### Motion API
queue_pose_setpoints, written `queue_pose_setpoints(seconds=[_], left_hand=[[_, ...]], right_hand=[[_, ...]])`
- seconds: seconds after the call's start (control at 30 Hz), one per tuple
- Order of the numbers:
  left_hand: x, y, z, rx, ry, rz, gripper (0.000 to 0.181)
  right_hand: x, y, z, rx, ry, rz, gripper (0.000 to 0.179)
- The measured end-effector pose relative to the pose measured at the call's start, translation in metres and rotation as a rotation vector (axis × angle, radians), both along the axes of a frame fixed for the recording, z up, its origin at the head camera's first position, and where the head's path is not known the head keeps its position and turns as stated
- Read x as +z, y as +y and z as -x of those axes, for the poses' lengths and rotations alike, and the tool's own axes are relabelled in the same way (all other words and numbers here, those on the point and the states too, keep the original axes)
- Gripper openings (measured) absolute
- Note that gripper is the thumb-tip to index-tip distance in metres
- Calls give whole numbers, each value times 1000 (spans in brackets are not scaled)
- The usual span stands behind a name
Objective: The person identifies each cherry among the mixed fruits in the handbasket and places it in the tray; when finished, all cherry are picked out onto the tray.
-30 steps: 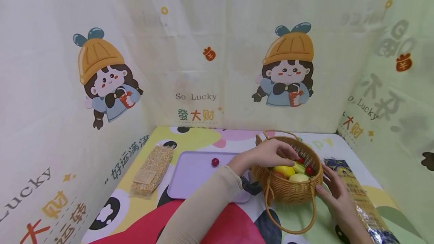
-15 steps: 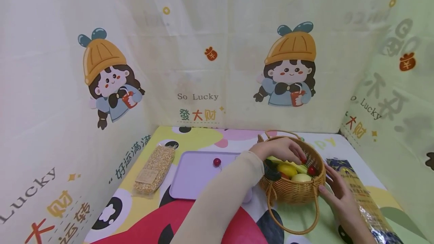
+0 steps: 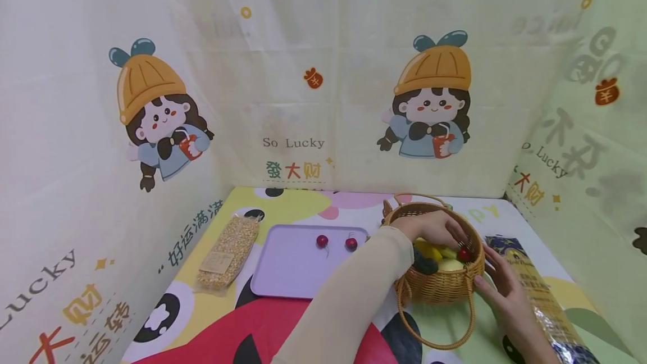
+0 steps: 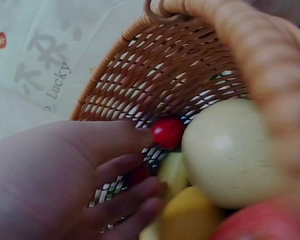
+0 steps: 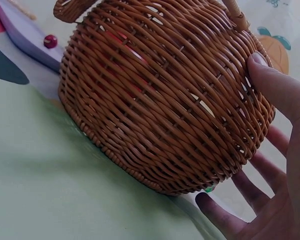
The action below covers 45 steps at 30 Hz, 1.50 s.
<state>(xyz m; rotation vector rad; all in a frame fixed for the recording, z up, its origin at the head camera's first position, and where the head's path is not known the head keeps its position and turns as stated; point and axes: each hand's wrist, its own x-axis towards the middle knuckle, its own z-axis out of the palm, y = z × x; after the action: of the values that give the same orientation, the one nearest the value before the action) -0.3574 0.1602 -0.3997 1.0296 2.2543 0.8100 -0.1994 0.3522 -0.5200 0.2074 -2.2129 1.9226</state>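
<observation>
A round wicker basket [image 3: 440, 288] of fruit stands at the right of the table. My left hand [image 3: 437, 227] reaches down inside it. In the left wrist view its foremost fingertip is right at a red cherry [image 4: 168, 132], the other fingers spread loosely below. Beside the cherry are a large pale round fruit [image 4: 225, 150], a yellow fruit [image 4: 192, 215] and part of a red fruit [image 4: 262, 222]. My right hand [image 3: 507, 291] rests against the basket's right side, thumb on the wicker and fingers spread. On the lilac tray [image 3: 283, 271] lie two stemmed cherries [image 3: 322, 241].
A bag of corn kernels [image 3: 229, 253] lies left of the tray. To the right of the basket is a long gold-and-blue packet [image 3: 543, 296]. The basket's looped handle [image 3: 440, 346] hangs toward the front. Printed cloth walls [image 3: 333, 100] enclose the table.
My left hand has moved right and deeper into the basket. A cherry at its fingertips half a second ago is now hidden from the head view. The second cherry on the tray has come into view.
</observation>
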Motion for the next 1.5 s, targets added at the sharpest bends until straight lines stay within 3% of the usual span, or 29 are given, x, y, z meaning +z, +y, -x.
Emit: queue_pose_setpoints(seconds=[0.17,0.37,0.57,0.7,0.97,1.2,1.37,1.5], left_hand=[[8,5,1,-75,-7,117,41],[17,9,-14,-185,-10,245,46],[12,23,-15,-253,55,329,43],[8,23,-15,-215,73,309,33],[8,10,-11,-69,81,246,22],[12,2,-10,-26,84,249,25],[14,-4,-6,3,107,202,27],[14,-11,-2,-17,146,135,27]], right_hand=[[-2,2,0,-4,0,-1,75],[-6,3,-4,-9,2,9,75],[-11,9,-8,-14,2,24,76],[-14,10,-9,-7,24,34,77],[-13,7,-3,-28,-8,15,77],[-13,4,0,-54,-56,-12,76],[-11,3,3,-39,-38,10,76],[-9,2,5,-32,-26,13,76]])
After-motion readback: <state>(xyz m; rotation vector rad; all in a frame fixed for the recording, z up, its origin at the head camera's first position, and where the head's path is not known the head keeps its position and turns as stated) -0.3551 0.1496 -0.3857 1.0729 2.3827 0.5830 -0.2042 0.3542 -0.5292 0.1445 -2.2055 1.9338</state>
